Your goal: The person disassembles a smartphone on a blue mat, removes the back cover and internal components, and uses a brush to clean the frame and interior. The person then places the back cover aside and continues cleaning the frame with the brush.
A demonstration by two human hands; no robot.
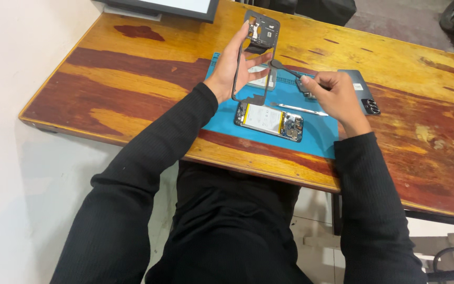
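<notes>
Left hand (232, 71) gripping one dark plastic phone frame (256, 52) upright, right hand (334, 94) pinching one thin black tool (285, 67), one opened phone (269, 121) lying on one blue mat (321, 137), wooden table (132, 89).

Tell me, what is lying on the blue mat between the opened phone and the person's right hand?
In the head view, a slim metal tool lies on the blue mat, between the opened phone and the right hand.
</notes>
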